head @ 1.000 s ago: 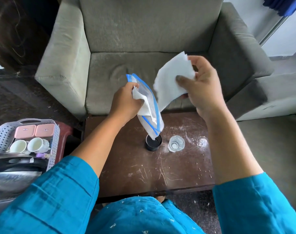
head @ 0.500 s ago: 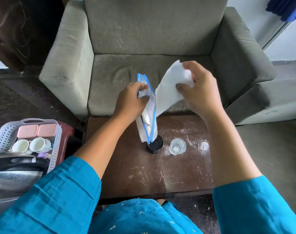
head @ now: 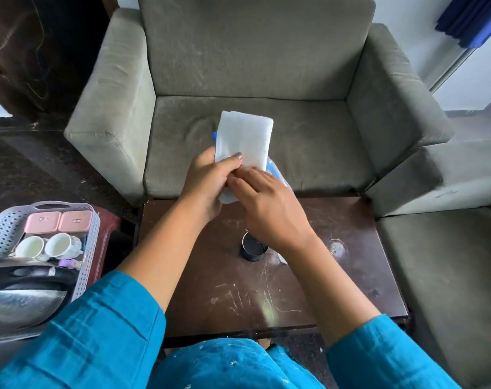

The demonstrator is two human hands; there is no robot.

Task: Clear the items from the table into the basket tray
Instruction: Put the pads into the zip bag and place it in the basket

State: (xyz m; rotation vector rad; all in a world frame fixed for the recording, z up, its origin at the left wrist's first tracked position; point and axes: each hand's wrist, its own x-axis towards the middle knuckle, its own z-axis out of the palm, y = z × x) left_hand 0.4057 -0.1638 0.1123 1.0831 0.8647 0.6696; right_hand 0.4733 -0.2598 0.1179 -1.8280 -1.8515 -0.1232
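Above the far edge of the dark wooden table [head: 238,301], both hands meet. My left hand [head: 207,183] pins a folded white napkin [head: 242,136] with its thumb against a clear zip bag with blue edges [head: 278,175]; most of the bag is hidden behind the napkin. My right hand [head: 269,211] grips the lower part of the bundle, its fingers over the bag. A small black cup [head: 252,248] stands on the table under my right wrist. Only a sliver of a clear glass [head: 282,258] shows beside it. The grey basket tray [head: 1,228] sits low at the left.
The tray holds two pink boxes [head: 59,221], two white cups [head: 46,245] and a dark pan-like item [head: 28,276]; it rests by a red stool [head: 109,223]. A grey armchair [head: 252,66] stands behind the table, a grey seat [head: 449,262] to its right. A wet ring [head: 336,246] marks the tabletop.
The napkin, held apart in my right hand before, now lies folded against the bag under my left thumb. My right hand dropped to the bundle's lower end, hiding the glass.
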